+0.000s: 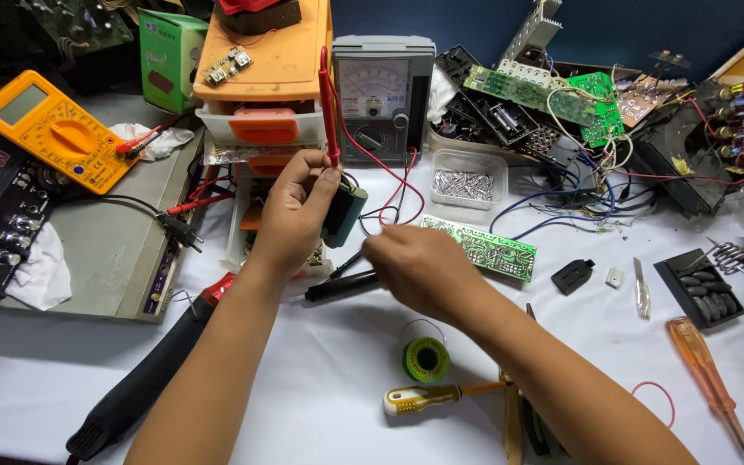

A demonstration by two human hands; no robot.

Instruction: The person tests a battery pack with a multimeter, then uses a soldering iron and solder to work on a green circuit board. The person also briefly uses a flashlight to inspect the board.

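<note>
Left hand fingers pinch red probe against dark green component. Right hand fingers curled around black probe. Analog meter behind; green circuit board, solder spool nearby.

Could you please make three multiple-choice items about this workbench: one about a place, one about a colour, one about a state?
1. Where does the spool of solder wire lie?
A. On the grey analog multimeter
B. On the white table, just above the yellow-handled screwdriver
C. Inside the clear plastic box

2. What colour is the digital multimeter at the upper left?
A. Yellow-orange
B. Blue
C. White

3. What is the left hand doing?
A. Resting flat on the table
B. Gripping the orange-handled screwdriver
C. Holding a red test probe upright against a dark green component

Answers: 1 B, the spool sits on the cloth directly above that screwdriver. 2 A, its casing is yellow-orange. 3 C, the fingers pinch the probe beside the component, raised off the table.
</note>
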